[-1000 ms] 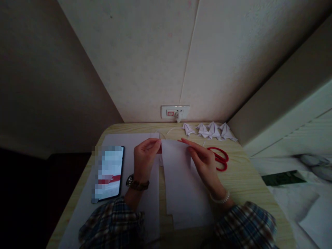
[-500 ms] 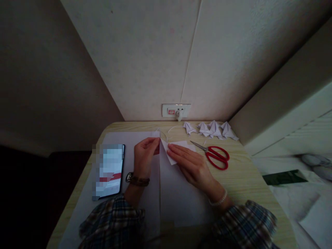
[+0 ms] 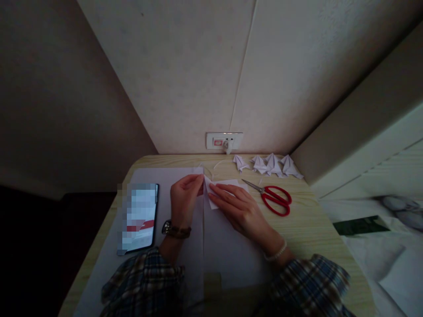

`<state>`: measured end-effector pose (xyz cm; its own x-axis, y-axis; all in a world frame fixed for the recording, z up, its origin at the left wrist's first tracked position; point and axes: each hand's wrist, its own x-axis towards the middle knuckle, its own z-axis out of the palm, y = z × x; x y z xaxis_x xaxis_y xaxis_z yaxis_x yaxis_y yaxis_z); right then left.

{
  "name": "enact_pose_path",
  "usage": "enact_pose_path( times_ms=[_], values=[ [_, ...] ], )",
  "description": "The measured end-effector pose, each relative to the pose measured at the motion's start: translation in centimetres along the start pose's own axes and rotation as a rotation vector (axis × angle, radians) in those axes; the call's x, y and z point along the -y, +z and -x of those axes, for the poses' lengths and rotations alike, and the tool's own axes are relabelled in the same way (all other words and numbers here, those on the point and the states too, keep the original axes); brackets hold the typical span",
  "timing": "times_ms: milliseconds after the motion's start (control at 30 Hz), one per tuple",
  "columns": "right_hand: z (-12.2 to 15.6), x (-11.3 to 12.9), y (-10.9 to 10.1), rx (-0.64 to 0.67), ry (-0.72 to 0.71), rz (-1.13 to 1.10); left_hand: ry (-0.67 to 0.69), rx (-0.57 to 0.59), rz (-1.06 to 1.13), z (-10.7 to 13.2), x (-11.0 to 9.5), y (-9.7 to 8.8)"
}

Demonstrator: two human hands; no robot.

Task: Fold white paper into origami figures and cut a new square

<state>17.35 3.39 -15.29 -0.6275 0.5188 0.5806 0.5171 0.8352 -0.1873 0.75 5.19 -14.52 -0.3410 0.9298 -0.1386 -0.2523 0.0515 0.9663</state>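
Note:
A small white piece of paper (image 3: 214, 204), partly folded, lies at my fingers over larger white sheets. My left hand (image 3: 186, 193), wearing a watch, is closed in a pinch on the paper's upper left corner. From the right, my right hand (image 3: 239, 207) rests stretched fingers on the folded part; its thumb is hidden. More white paper (image 3: 243, 184) shows behind that hand. Scissors with red handles (image 3: 277, 200) lie just right of it, tips pointing toward the paper.
Several folded paper figures (image 3: 272, 165) stand in a row at the table's back right. A phone (image 3: 142, 218) with a lit screen lies left on a white sheet (image 3: 193, 273). A wall socket (image 3: 224, 141) holds a white plug, with a thin cable (image 3: 222, 163) nearby.
My right hand's fingers have shifted slightly left and spread apart a little on the paper. The paper's lower corner has moved left. My left hand keeps its pinch in nearly the same spot.

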Motion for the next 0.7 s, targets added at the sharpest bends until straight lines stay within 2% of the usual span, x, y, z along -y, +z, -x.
enact_pose_path(
  times_ms=[200, 300, 367, 500, 567, 700],
  values=[
    [0.1, -0.1, 0.2, 0.092, 0.025, -0.005, 0.019, -0.023, -0.052, -0.2, 0.2, -0.2],
    [0.1, 0.0, -0.2, 0.048, 0.053, -0.123, 0.031, -0.033, -0.057, -0.4, 0.3, -0.2],
    [0.1, 0.0, -0.6, -0.034, 0.165, -0.259, 0.038, -0.024, -0.060, -0.3, 0.3, -0.2],
    [-0.2, -0.1, -1.1, -0.166, 0.599, -0.595, 0.050, 0.031, -0.075, -0.1, 0.1, 0.0],
    [-0.5, -0.3, -1.1, -0.131, 0.729, -0.698, 0.057, 0.063, -0.084, 0.1, 0.1, 0.1],
    [-1.0, -0.1, -0.9, -0.017, 0.809, -0.801, 0.076, 0.108, -0.096, 0.4, 0.1, 0.2]
  ],
)
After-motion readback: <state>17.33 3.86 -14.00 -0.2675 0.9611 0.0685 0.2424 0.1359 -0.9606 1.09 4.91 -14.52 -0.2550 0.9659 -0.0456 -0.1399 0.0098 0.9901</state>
